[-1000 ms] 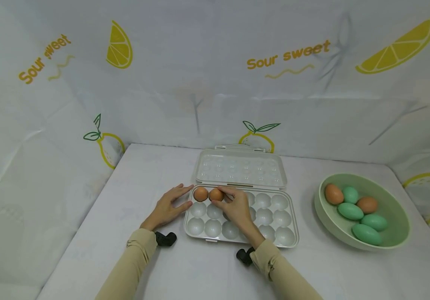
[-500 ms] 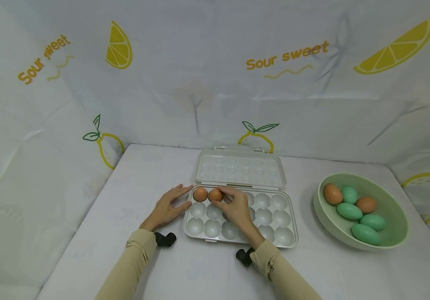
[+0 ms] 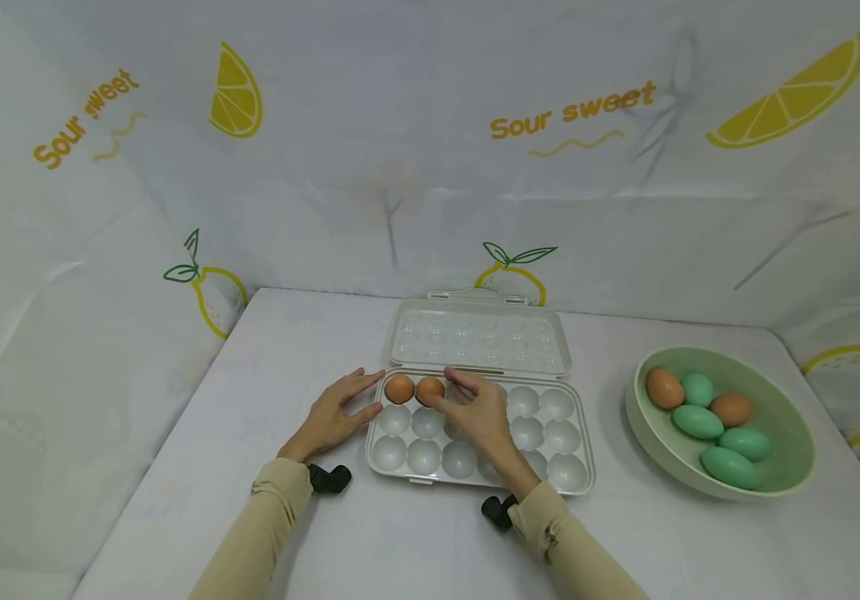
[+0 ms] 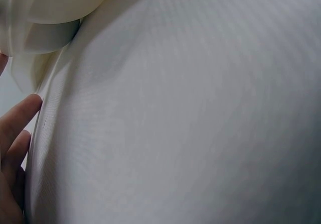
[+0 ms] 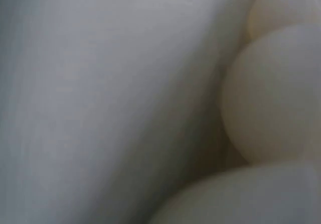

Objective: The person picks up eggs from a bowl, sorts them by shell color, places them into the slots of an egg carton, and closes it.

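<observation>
A white egg box [image 3: 421, 479] lies unfolded on the table, its clear lid [image 3: 479, 337] laid back behind the cups. Two brown eggs sit in the far row: one egg [image 3: 399, 388] in the left corner cup, a second egg [image 3: 430, 391] beside it. My right hand [image 3: 481, 417] is over the box, thumb close to the second egg and forefinger spread away from it. With fingers extended, my left hand [image 3: 334, 418] rests at the box's left edge. The left wrist view shows its fingers [image 4: 20, 116] below the rounded cups. Only blurred cup undersides [image 5: 276, 93] fill the right wrist view's right side.
To the right stands a pale green bowl [image 3: 643, 442] holding brown eggs and several green eggs [image 3: 730, 467]. A white cloth [image 3: 370, 167] with lemon prints hangs behind the table. Black wrist devices jut out beside both sleeves.
My right hand has loosened its pinch on the second brown egg and shifted slightly right, leaving the egg in its cup. The left hand stays at the box's edge.
</observation>
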The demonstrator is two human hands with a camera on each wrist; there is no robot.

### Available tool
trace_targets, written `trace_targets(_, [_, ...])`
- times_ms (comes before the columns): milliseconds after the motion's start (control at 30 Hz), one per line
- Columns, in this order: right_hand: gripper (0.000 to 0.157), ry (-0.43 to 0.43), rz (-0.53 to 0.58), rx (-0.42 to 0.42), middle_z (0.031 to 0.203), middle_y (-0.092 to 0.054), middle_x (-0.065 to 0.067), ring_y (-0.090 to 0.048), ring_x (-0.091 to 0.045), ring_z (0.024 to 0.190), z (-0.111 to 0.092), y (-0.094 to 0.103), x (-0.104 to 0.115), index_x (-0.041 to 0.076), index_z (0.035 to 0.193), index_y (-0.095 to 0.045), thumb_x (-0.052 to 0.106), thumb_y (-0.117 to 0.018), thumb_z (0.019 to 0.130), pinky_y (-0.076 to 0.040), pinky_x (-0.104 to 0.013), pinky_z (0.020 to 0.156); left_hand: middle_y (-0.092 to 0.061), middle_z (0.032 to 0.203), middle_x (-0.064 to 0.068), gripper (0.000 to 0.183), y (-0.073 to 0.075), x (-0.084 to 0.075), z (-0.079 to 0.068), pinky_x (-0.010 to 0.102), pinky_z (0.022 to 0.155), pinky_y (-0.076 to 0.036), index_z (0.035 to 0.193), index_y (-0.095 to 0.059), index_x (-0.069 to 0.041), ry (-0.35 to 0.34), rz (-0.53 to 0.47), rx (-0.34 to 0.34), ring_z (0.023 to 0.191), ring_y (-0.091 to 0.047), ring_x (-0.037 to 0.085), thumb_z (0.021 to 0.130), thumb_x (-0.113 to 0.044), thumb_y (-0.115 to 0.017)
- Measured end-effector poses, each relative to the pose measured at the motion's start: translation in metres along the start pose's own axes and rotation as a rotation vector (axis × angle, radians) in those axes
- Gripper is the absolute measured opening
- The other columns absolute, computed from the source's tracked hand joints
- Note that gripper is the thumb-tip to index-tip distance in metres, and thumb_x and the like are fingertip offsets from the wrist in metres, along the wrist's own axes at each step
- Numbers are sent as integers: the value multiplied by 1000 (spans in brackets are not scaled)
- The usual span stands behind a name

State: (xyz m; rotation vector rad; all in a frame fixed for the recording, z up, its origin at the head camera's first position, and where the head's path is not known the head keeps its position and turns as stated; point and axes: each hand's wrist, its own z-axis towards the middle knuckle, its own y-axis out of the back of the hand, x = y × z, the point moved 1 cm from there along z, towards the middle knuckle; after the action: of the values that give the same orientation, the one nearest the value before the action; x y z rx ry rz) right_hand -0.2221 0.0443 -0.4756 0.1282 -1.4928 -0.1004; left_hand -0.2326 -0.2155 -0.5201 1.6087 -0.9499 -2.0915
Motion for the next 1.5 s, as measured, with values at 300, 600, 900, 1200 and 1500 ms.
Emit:
trace_targets(300, [54,39,39,-13,135,-64,-29,-61,-33,133,-1,37,17,-12,127,-65,-3,-85,78,-54,-24,104,-54,154,12,56,1,1,-1,68,121,-31,148,-56,-22,-12,4,-7,151,-39,41,95,-29,-73])
trace_targets(600, [46,95,7,-162,128,-72,-15,-66,9,109,-4,108,28,-10,124,-68,-4,-82,81,-54,-15,98,-55,153,12,56,0,4,0,68,121,-31,148,-56,-21,-26,0,-9,151,-39,43,96,-30,-73])
trace_targets(900, [52,32,47,-310,105,-73,20,-68,9,103,-10,179,28,-13,129,-63,-2,-83,82,-54,-9,93,-55,153,11,56,-1,4,0,67,122,-31,148,-56,-22,-14,4,-4,151,-38,41,96,-30,-73])
trace_targets(1200, [57,-70,-48,-332,104,-71,31,-67,17,93,-21,242,13,-1,137,-62,14,-84,86,-54,-3,79,-55,153,12,56,-1,4,1,68,121,-31,149,-56,-22,-22,0,-8,151,-38,42,96,-31,-72])
trace_targets(1500, [52,-77,-282,-391,92,-65,43,-63,22,85,-19,271,-4,-2,133,-65,15,-83,87,-48,3,79,-54,154,11,56,1,2,0,67,122,-30,149,-55,-22,-4,1,2,152,-38,41,96,-31,-72])
